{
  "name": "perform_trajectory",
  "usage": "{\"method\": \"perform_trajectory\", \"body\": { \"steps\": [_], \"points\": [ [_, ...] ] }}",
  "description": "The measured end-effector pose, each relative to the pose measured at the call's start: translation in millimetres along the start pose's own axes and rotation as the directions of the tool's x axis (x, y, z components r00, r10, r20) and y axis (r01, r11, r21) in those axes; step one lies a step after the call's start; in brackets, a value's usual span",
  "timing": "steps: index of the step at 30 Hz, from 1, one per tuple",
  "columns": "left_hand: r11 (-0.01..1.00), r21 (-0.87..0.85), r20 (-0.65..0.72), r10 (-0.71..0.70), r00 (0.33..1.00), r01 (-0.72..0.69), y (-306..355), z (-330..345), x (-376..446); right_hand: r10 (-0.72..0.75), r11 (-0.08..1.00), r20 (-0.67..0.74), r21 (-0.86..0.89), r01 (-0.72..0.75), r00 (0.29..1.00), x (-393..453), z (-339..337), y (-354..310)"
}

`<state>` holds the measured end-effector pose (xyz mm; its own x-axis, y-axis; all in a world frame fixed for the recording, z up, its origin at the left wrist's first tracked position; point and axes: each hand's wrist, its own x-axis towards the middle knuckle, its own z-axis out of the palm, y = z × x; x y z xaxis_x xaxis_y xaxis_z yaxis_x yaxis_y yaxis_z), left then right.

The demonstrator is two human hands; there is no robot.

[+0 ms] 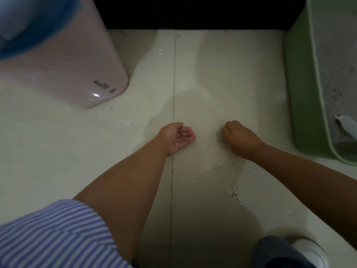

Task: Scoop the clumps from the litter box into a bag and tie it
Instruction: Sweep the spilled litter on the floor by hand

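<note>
Here, your hands gather spilled litter grains off the floor.
Your left hand lies cupped, palm up, holding grains; right-hand fingers curl, pinching. Litter box sits right of them.

Two hands, left hand and right hand, one green litter box, one white scoop, one pink bin.

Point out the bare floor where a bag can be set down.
Free: the tile between the pink bin and the green litter box, ahead of both hands, and the floor left of the left hand. Crowded: spilled grains lie behind the right hand, toward the shoe.
</note>
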<state>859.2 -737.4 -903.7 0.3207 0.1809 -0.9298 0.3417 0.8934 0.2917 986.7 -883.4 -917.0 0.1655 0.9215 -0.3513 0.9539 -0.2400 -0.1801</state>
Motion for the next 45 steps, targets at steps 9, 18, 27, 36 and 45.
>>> {"method": "perform_trajectory", "body": {
  "steps": [9,18,27,36,45],
  "points": [
    [0.999,-0.042,0.043,-0.009,0.999,0.011,-3,21,-7,0.340,0.623,0.076,0.728,-0.285,0.937,7,-51,-20],
    [0.999,0.042,-0.042,0.025,0.999,-0.023,4,6,-5,0.126,0.961,0.042,0.243,-0.133,0.991,-7,-13,-5],
    [0.998,0.026,-0.089,0.057,0.994,-0.054,12,-9,-10,0.057,0.997,0.041,0.057,-0.060,0.998,-7,4,-3],
    [1.000,0.019,-0.115,0.014,0.993,-0.012,9,-22,-9,0.232,0.961,0.124,0.124,-0.247,0.965,-1,-15,-19],
    [0.990,0.098,0.016,-0.101,0.995,0.099,3,-13,-16,0.375,0.443,0.181,0.827,-0.347,0.909,18,-44,-42]
  ]
}}
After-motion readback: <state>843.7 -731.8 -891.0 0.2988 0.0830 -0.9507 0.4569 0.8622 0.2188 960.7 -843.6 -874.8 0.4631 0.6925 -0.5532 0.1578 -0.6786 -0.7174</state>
